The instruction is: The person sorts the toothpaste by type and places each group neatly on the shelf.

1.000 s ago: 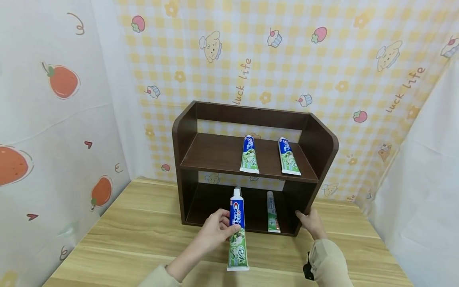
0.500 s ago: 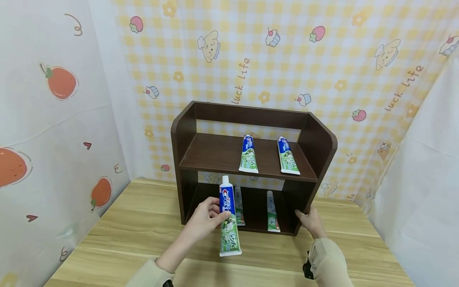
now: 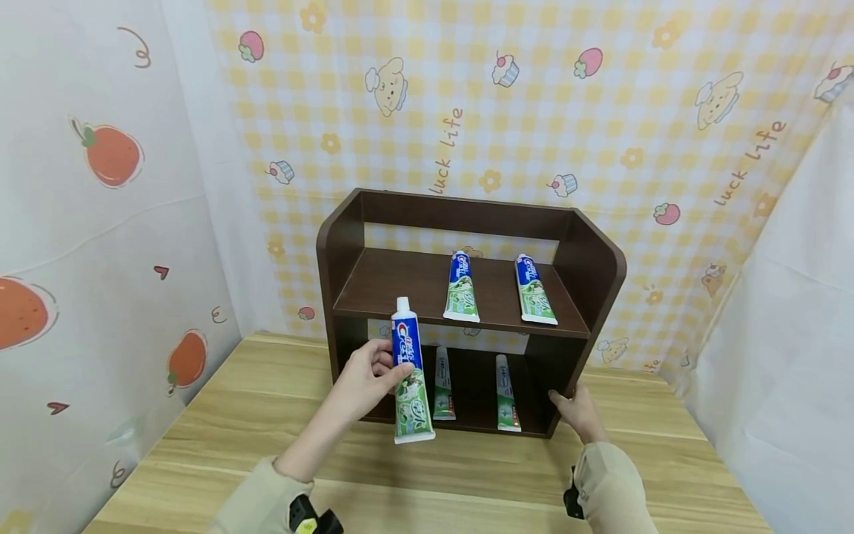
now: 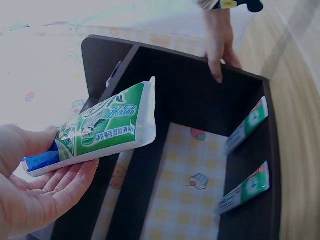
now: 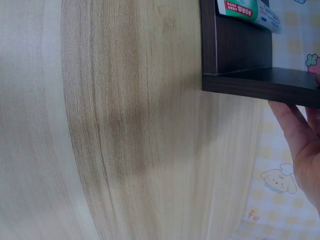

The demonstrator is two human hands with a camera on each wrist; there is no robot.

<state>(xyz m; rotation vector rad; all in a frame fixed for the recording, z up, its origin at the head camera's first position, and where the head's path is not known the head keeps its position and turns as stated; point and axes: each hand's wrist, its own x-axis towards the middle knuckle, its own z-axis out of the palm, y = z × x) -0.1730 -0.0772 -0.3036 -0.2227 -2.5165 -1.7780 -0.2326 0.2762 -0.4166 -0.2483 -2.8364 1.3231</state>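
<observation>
My left hand (image 3: 367,374) pinches a blue and green toothpaste tube (image 3: 412,378) between thumb and fingers, cap up, in front of the dark brown shelf (image 3: 467,326). In the left wrist view the tube's flat green end (image 4: 120,120) points away from the palm. My right hand (image 3: 579,415) grips the shelf's right side panel low down, thumb inside and fingers outside. On the upper board lie two more blue and green tubes, a middle tube (image 3: 462,288) and a right tube (image 3: 535,291). Two grey and green tubes, a left one (image 3: 443,384) and a right one (image 3: 507,393), lie on the lower board.
The shelf stands on a wooden table (image 3: 267,415) near the back. Behind it hangs a yellow checked cloth (image 3: 494,133) with cartoon prints. White cloths close off the left side (image 3: 133,222) and the right side (image 3: 767,356).
My left hand has carried the blue and green toothpaste tube up and to the left, uncovering the left grey and green tube. The right hand has stayed on the side panel.
</observation>
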